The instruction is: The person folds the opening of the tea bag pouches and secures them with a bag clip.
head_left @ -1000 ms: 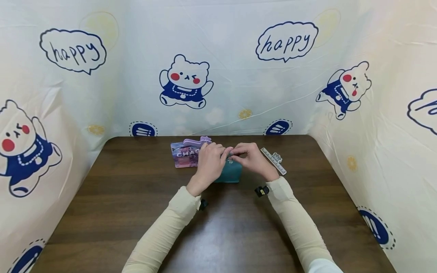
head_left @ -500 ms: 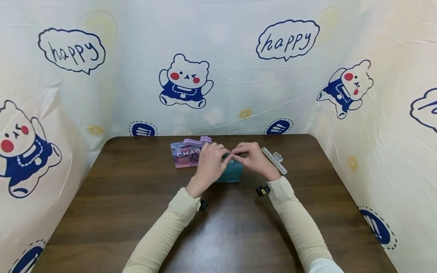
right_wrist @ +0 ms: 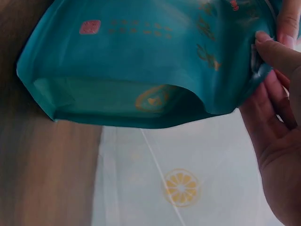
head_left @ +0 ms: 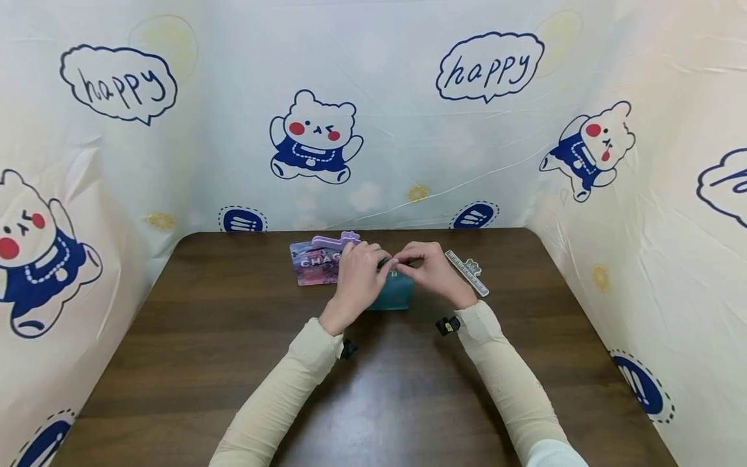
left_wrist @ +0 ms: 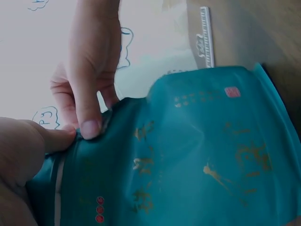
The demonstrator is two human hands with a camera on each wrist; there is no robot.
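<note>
A teal stand-up pouch (head_left: 393, 295) with gold lettering stands on the table between my hands. My left hand (head_left: 362, 272) pinches its top edge from the left. From the right, my right hand (head_left: 432, 272) pinches the same edge, thumb against the front in the left wrist view. There, the pouch (left_wrist: 207, 141) has a pale strip across it near the top, and the fingertips of both hands nearly meet. In the right wrist view the gusseted base of the pouch (right_wrist: 108, 96) shows. Whether the top is sealed cannot be told.
Behind my left hand lies a purple-blue printed packet (head_left: 314, 263) with a purple clip (head_left: 334, 242) along its top. Right of my right hand, a white strip with scale-like marks and a decorative tab (head_left: 468, 272) lies on the brown table (head_left: 245, 363). A printed curtain (head_left: 397, 130) surrounds the table.
A dark part of the pouch's top edge has come into sight between my hands. Both hands stay at the top edge, fingertips shifting only slightly.
</note>
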